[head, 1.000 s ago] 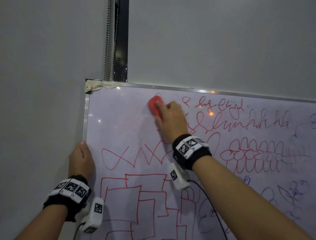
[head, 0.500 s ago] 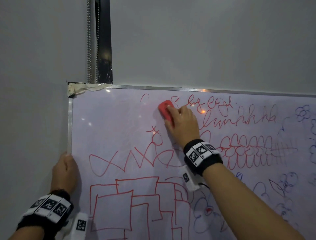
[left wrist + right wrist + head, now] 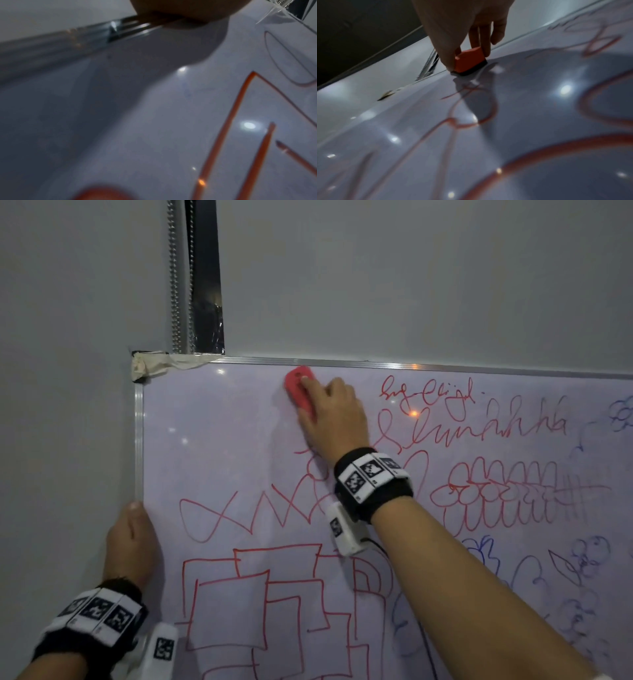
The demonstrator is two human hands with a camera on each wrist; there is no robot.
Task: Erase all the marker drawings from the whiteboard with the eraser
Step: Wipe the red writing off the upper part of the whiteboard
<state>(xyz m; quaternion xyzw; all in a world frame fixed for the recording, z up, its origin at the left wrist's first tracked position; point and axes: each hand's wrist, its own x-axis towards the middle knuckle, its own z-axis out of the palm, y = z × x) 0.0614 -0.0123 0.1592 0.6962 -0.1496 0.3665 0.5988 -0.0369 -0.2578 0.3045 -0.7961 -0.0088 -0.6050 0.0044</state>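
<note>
A whiteboard (image 3: 212,440) hangs on a grey wall, covered with red marker drawings (image 3: 260,604) and blue ones (image 3: 582,570) at the right. My right hand (image 3: 329,416) grips a red eraser (image 3: 298,392) and presses it flat to the board just under the top frame. In the right wrist view thumb and fingers pinch the eraser (image 3: 469,60), its dark felt on the surface. My left hand (image 3: 132,539) rests on the board's left frame, fingers hidden behind the edge. The upper left patch of the board is wiped.
Tape (image 3: 154,366) covers the board's top left corner. A dark vertical strip with a bead chain (image 3: 176,275) runs up the wall above it. Red scribbled writing (image 3: 472,426) lies right of the eraser.
The eraser moved up and left to the top frame, and the small red marks near the top edge are gone. The left hand stayed on the left frame.
</note>
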